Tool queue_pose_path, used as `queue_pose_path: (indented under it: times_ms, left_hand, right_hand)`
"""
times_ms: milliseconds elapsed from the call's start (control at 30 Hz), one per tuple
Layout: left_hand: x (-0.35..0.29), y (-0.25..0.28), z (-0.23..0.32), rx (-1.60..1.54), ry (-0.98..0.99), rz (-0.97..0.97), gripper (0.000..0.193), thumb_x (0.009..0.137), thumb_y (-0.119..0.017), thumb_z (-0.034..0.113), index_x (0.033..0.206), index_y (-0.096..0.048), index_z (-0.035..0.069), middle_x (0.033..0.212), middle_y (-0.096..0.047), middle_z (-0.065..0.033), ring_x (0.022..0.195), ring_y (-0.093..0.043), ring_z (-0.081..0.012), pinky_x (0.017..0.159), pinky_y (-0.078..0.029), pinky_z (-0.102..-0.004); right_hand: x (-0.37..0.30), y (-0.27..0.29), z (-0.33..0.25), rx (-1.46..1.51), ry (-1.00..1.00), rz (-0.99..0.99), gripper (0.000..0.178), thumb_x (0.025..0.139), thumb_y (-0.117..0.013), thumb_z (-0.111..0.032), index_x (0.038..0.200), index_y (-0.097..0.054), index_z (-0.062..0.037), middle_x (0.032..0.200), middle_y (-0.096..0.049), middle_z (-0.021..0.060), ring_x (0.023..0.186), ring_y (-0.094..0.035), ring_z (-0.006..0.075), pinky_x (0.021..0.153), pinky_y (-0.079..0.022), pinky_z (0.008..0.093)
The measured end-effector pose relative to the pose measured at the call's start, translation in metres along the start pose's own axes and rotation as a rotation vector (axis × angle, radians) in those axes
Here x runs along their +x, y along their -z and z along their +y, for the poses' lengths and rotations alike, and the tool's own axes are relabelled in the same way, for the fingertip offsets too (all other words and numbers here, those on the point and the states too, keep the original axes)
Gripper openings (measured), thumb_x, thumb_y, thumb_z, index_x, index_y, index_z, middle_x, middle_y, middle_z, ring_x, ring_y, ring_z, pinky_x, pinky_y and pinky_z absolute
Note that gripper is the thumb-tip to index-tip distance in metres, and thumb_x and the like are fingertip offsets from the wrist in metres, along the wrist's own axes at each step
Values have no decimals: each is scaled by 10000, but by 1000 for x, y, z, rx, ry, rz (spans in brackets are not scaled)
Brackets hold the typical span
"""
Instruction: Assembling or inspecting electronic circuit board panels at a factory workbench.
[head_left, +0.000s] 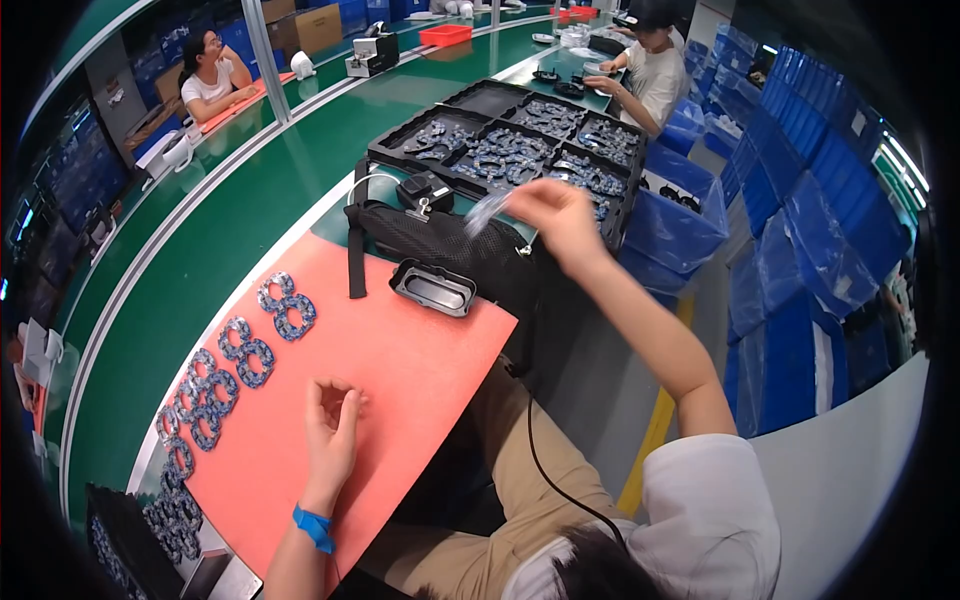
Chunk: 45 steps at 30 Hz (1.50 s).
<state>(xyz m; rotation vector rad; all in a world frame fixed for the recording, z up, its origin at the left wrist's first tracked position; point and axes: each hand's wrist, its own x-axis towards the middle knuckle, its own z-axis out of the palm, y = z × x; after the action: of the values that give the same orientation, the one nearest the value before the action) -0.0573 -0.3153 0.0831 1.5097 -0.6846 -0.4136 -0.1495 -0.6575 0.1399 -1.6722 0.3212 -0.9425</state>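
My right hand (pixel 560 215) is raised over a black mesh bag (pixel 425 232), pinching a thin piece of clear plastic film (pixel 485 214) by one end; the film looks smeared by motion. Low over the pink mat (pixel 400 365) is my left hand (pixel 335 430), its fingers curled towards the thumb, with nothing visible in them. A blue band circles that wrist. To its left, a row of figure-eight-shaped parts (pixel 246 352), mottled blue and grey, lies along the mat's edge, overlapping toward the near end. A small dark oblong tray (pixel 433 288) sits at the mat's far edge.
Beyond the bag stands a black compartment tray (pixel 375 150) of mottled parts. A black bin (pixel 125 540) with similar parts is at near left. The green conveyor (pixel 170 260) curves along the left. Blue bins (pixel 680 210) stand at right; a co-worker (pixel 655 80) sits beyond.
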Motion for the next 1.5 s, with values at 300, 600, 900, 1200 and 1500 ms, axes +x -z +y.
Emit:
queue_pose_path:
  times_ms: [300,600,900,1200,1500]
  left_hand:
    - [1,0,-4,-26,44,-11,161,880,-501,-5,996,-403,46,909,-501,-44,828,-549,-117,730,-470,-243]
    - [1,-2,0,14,85,-12,166,871,-489,-4,1001,-409,59,905,-510,-52,830,-545,-125,732,-458,-241]
    - [1,-2,3,34,100,-29,185,860,-507,-30,997,-405,42,904,-505,-57,823,-547,-121,743,-467,-242]
    - [1,-3,5,81,78,-47,176,855,-520,-28,981,-414,35,895,-510,-59,834,-554,-132,747,-461,-246]
    - [-1,-4,3,163,31,-48,108,859,-526,2,951,-469,10,879,-548,-64,806,-568,-122,706,-457,-233]
  right_hand:
    - [96,204,121,-501,-55,644,222,715,-752,-218,814,-698,-27,750,-686,56,651,-628,109,640,-484,229]
    - [126,239,161,-598,-112,592,180,696,-732,-196,806,-703,-57,752,-691,65,688,-656,148,673,-500,266]
    - [104,214,129,-1109,17,449,132,703,-698,-174,739,-667,-51,724,-654,105,706,-636,263,683,-501,360]
    - [105,209,129,-1329,158,326,96,722,-606,-105,730,-664,-29,856,-615,163,832,-603,320,777,-481,404]
    - [107,182,113,-1261,349,370,134,728,-563,-102,827,-634,-47,844,-590,135,826,-562,312,752,-460,401]
